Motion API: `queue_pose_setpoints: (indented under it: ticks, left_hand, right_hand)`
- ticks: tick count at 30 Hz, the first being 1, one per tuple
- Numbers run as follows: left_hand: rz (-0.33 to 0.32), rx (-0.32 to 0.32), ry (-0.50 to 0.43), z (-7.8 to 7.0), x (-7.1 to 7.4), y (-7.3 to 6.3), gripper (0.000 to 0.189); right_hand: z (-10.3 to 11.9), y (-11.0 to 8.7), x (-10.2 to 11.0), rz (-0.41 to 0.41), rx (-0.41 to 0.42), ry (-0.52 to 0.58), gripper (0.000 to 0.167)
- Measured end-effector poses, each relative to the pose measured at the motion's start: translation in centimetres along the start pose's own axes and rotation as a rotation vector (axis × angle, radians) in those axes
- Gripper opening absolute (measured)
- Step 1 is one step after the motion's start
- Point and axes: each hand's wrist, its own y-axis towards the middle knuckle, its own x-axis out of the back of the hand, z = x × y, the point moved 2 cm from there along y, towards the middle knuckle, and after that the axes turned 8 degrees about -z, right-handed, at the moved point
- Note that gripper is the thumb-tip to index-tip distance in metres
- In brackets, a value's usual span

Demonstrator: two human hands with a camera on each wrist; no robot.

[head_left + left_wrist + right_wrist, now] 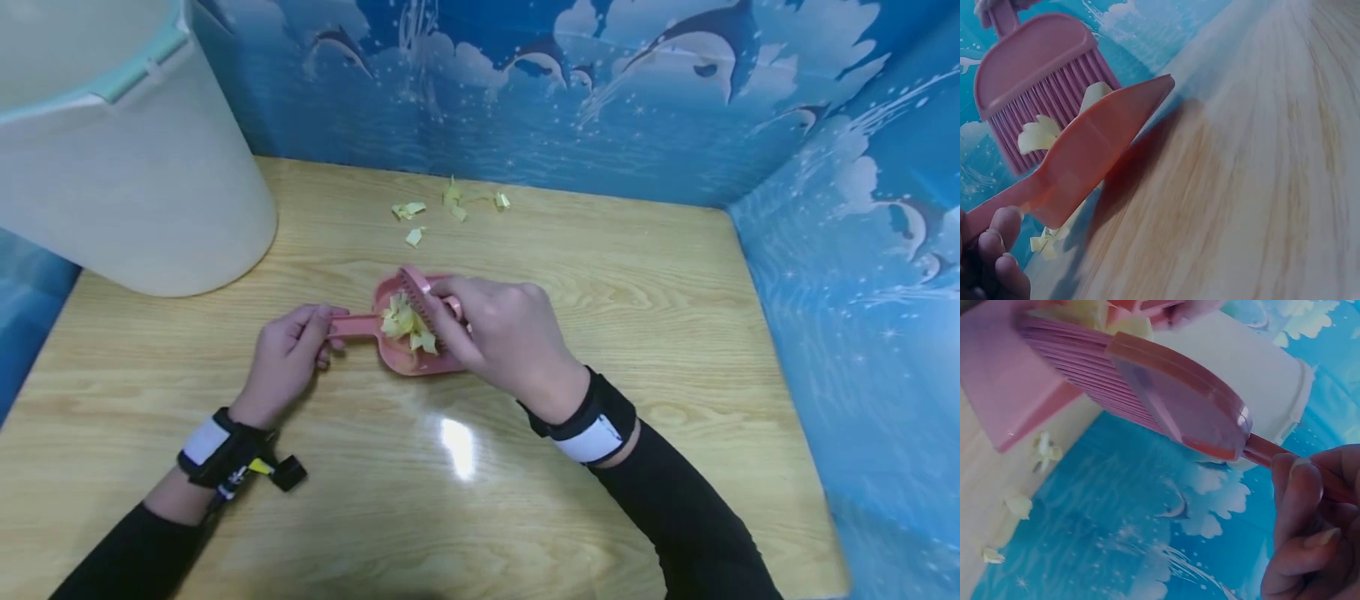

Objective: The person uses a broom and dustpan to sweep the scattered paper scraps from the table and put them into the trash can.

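Note:
My left hand [288, 354] grips the handle of a pink dustpan [397, 360], which lies level over the table in the head view. Several crumpled yellow paper scraps [405, 321] sit in its pan. A small pink brush [1035, 56] is held by its handle in my right hand [510, 329], fingers curled round it. The brush's bristles [1085, 369] reach into the pan, right against the scraps. In the left wrist view the dustpan [1104, 137] overlaps the lower bristles. Part of the pan's right side is hidden behind my right hand in the head view.
More yellow paper scraps [452, 200] lie on the wooden table [645, 292] near its back edge. A large white bin [142, 183] with a pale green rim stands at the back left. Blue dolphin-print sheeting [480, 108] borders the table at the back and right.

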Motion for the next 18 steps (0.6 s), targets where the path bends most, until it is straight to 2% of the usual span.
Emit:
queue_pose_setpoints:
  ticks: [5,10,14,17,18]
  left_hand:
    - [0.011,0.055,-0.063,0.5,0.3,0.0,0.043]
    - [-0.013,0.086,-0.105,0.0,1.4,-0.3,0.042]
    - [-0.048,0.091,-0.154,-1.6,3.9,-0.5,0.039]
    - [-0.079,0.104,-0.218,-3.7,6.9,-0.7,0.035]
    - [-0.096,0.105,-0.206,-4.5,8.0,-0.7,0.034]
  right_hand:
    - [0.1,0.4,2.2,-0.054,-0.025,0.004,0.024]
    - [-0.3,0.4,4.4,-0.112,-0.056,-0.018,0.024]
    - [-1.1,-0.1,5.9,-0.154,-0.101,-0.033,0.025]
    - [-2.1,-1.0,6.6,-0.157,-0.14,-0.055,0.026]
    - [-2.5,-1.4,6.7,-0.154,-0.153,-0.063,0.026]
